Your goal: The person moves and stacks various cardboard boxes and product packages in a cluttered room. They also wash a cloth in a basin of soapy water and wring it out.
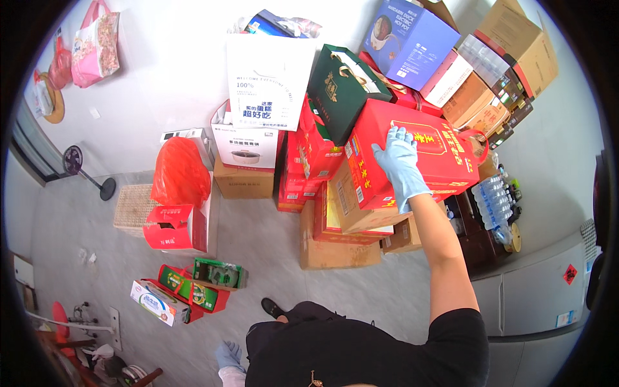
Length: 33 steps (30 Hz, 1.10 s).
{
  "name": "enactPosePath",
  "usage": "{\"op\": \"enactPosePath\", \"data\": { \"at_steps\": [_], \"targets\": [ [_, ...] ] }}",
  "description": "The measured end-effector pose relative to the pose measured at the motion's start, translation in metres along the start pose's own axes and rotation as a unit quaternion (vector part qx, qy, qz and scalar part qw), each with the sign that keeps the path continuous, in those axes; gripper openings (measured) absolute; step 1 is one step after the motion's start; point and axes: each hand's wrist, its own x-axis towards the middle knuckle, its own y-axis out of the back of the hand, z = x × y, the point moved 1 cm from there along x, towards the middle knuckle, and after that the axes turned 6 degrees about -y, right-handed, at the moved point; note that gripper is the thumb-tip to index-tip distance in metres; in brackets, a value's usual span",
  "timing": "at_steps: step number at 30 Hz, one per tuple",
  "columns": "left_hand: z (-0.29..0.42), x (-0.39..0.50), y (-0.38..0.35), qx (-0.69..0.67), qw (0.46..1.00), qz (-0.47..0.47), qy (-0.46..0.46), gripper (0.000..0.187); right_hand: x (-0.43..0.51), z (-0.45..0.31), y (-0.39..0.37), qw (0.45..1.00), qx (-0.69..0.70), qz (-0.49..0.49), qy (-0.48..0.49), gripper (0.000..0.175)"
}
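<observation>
My right hand, in a light blue glove, lies flat on top of a large red carton with gold writing. Its thumb is spread, and it grips nothing. That carton sits on a brown cardboard box, with a red and yellow box and another cardboard box lower in the stack. Left of it a dark green gift bag leans on red gift boxes. My left hand, also gloved, hangs low beside my body over the floor, fingers loosely bent and nothing visible in it.
A white paper bag tops an electric pot box. Further left are a red plastic bag, red box and wicker basket. Milk cartons lie on the floor. A refrigerator stands right; a fan stands far left.
</observation>
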Motion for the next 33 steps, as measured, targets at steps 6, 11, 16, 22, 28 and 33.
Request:
{"op": "enactPosePath", "data": {
  "at_steps": [6,11,16,22,28,33],
  "targets": [
    [-0.022,-0.015,-0.024,0.012,0.999,-0.043,-0.018,0.064,0.006,0.021,-0.016,0.959,0.232,0.147,0.064,0.072],
    [-0.037,-0.028,-0.029,-0.014,0.995,-0.078,-0.066,0.07,-0.032,0.03,0.037,0.728,0.524,0.402,0.187,0.034],
    [-0.026,-0.067,-0.062,0.114,0.984,-0.083,-0.109,0.074,-0.153,0.065,0.024,0.596,0.787,-0.044,0.153,0.036],
    [0.022,-0.217,-0.247,0.347,0.864,-0.331,-0.154,0.062,-0.261,0.064,-0.109,0.363,0.84,-0.403,-0.015,0.063],
    [-0.013,-0.338,-0.354,0.586,0.589,-0.475,-0.292,0.05,-0.307,0.048,-0.137,0.238,0.87,-0.424,-0.087,0.05],
    [-0.039,-0.344,-0.374,0.626,0.478,-0.427,-0.444,0.043,-0.301,0.079,-0.141,0.258,0.869,-0.421,-0.03,0.053]
  ]
}}
